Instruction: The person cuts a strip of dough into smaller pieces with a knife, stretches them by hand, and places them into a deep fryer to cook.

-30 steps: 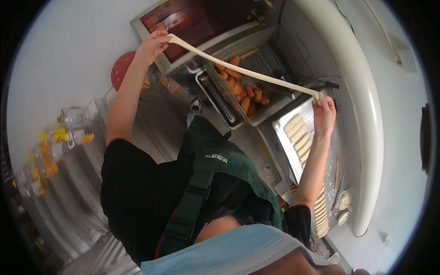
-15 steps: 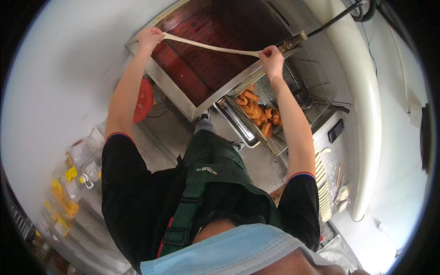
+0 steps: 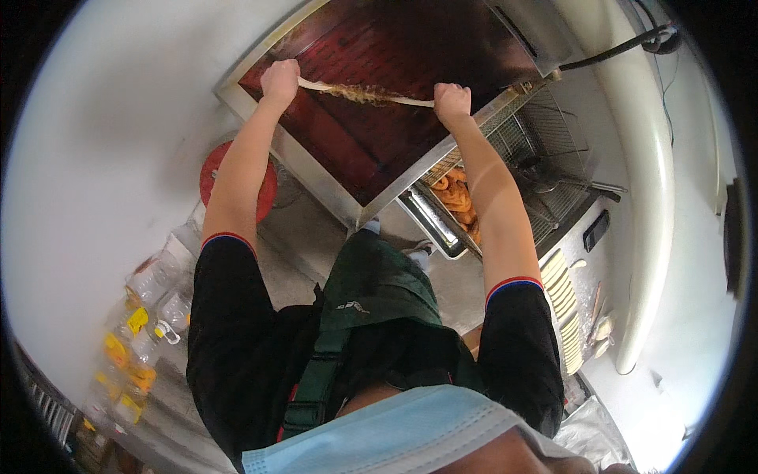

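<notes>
Got a strip of dough point(image 3: 317, 84) stretched over the fryer point(image 3: 320, 175), its middle in the dark red oil point(image 3: 347, 138) with gold-brown bubbles point(image 3: 359, 93) around it, both pale ends clear. The fingers of my left hand point(image 3: 280, 81) are curled tight round one end, near the fryer's left corner. My right hand point(image 3: 452, 103) has its fingers clenched on the other end, near the fryer's right rim. Can't make out the fingertips on either. Just right of the fryer sits a wire basket point(image 3: 545, 150), with fried pieces point(image 3: 454, 197) partly behind my right arm. Further right of it, there's a worktop point(image 3: 567, 241) with a phone point(image 3: 597, 230) and more dough strips point(image 3: 562, 300). Left of the fryer: a red stool point(image 3: 213, 170), then plastic bottles point(image 3: 158, 276).
</notes>
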Available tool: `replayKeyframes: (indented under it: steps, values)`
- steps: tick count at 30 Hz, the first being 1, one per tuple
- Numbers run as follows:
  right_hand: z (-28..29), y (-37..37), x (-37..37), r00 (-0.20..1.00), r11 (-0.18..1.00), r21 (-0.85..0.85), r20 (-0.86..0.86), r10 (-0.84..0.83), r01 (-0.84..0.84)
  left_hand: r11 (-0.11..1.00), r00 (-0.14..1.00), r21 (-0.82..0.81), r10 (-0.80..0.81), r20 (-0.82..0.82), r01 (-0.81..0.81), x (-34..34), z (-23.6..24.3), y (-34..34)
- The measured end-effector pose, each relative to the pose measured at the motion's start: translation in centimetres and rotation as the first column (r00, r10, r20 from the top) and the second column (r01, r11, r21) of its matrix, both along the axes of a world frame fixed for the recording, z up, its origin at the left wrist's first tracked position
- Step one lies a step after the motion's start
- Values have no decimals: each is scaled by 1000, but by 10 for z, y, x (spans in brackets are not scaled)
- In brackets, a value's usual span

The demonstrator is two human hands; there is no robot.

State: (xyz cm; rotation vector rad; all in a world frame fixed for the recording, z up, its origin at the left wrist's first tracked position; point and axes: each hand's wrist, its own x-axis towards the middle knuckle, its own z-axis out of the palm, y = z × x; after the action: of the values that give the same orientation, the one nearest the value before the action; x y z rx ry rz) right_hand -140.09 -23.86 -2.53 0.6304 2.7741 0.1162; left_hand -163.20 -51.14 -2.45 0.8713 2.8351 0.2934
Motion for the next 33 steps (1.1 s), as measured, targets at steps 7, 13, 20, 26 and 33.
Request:
replayKeyframes:
  steps: [7,13,20,26,33]
  values:
    - [-19,-3,-11,994,998,-18,94,-58,60,997,991,-23,-78,-109,76,-7,-20,5]
    - [-24,-3,-7,998,998,-29,-1,-63,63,999,1000,-41,-2,26,4,-12,-25,16]
    - [-24,-1,-8,991,992,-67,89,-101,107,991,999,-122,-48,-15,46,-17,-28,26]
    - [-24,-5,-8,986,990,-67,114,-118,127,981,997,-184,-69,-16,65,-21,-35,31]
    - [-25,-2,-8,991,990,-102,98,-92,101,976,991,-186,-125,-41,115,-24,-31,34]
